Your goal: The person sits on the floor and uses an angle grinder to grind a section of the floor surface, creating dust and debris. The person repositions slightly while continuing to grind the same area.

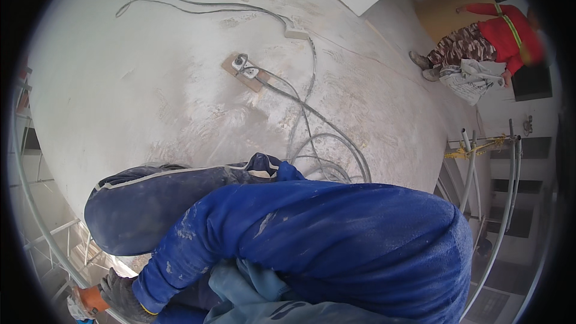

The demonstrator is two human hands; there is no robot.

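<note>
My right arm, in a blue sleeve with whitish smears, crosses the lower part of the head view to the lower left. At its end my right hand [120,296], in a dark grey glove, has its fingers curled. Against the fingers is an orange-brown piece [93,300] with a whitish, crusted end. Its kind, and whether I grip it or the pale rail beside it, I cannot make out. My left hand is not in view. My bent leg [150,204], in dusty navy trousers with a pale stripe, lies behind the sleeve.
A double socket on a wooden board [249,72] lies on the dusty, smeared surface. Grey cables [318,114] loop from it. Curved pale rails [45,228] stand at left; metal poles [513,174] with yellow cord stand at right. A person in red [501,33] carries a white sack [471,82] far right.
</note>
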